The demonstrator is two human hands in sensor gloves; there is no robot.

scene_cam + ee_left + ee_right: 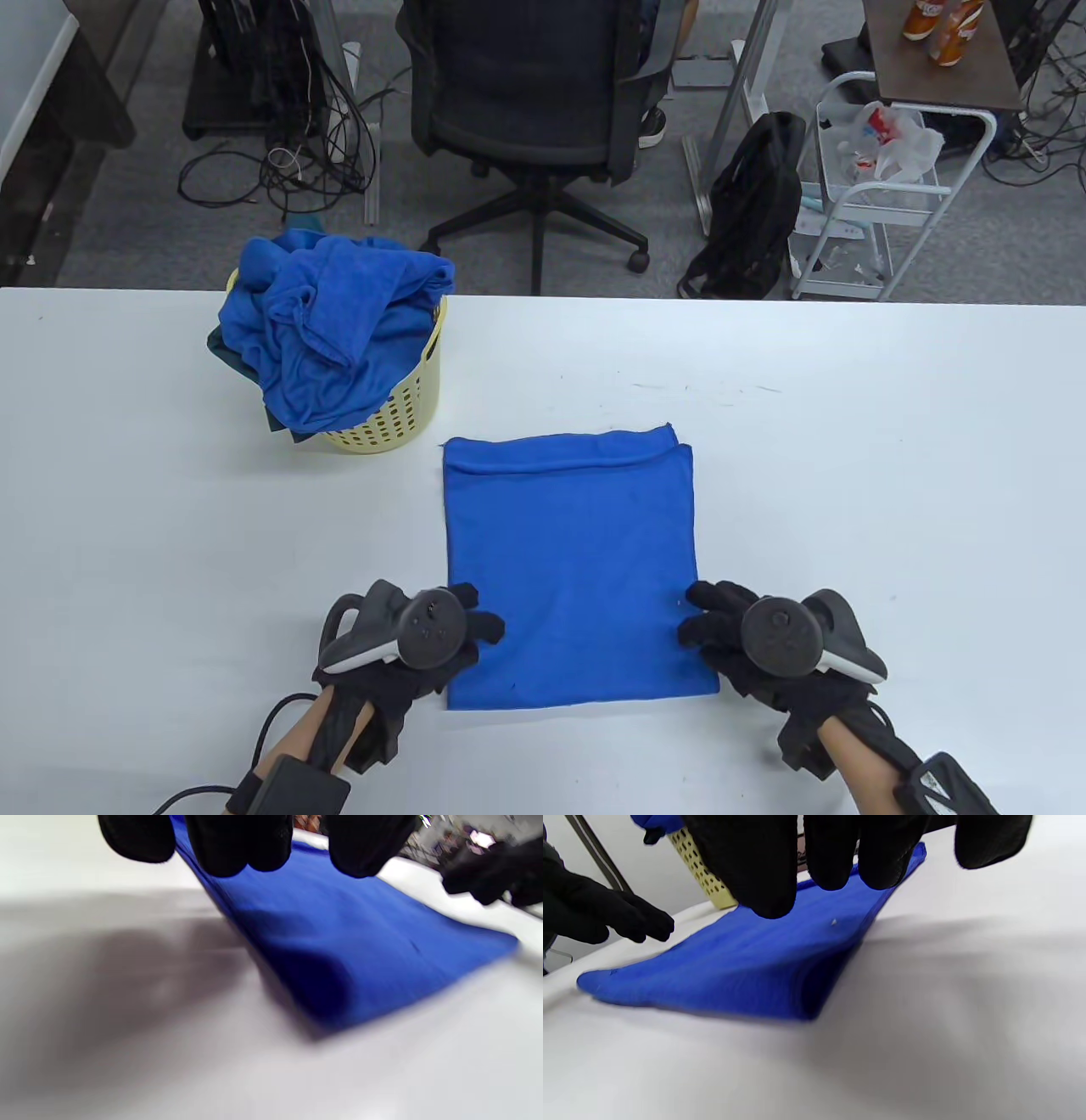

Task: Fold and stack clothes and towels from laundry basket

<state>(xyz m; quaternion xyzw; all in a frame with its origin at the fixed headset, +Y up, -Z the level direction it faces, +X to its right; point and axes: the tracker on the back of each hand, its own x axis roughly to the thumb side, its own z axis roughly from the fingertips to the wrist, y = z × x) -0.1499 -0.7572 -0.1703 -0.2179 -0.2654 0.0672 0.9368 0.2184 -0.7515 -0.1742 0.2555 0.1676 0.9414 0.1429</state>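
Note:
A blue towel lies folded flat on the white table, with a narrow fold line along its far edge. My left hand is at the towel's near left edge, with the fingers spread over the edge and gripping nothing. My right hand is at the near right edge, also with the fingers spread. In the left wrist view my fingers hang just above the towel. In the right wrist view my fingers hang over the towel without holding it.
A yellow laundry basket stands at the back left of the table, heaped with crumpled blue towels that spill over its rim. An office chair and a backpack are on the floor beyond the table's far edge.

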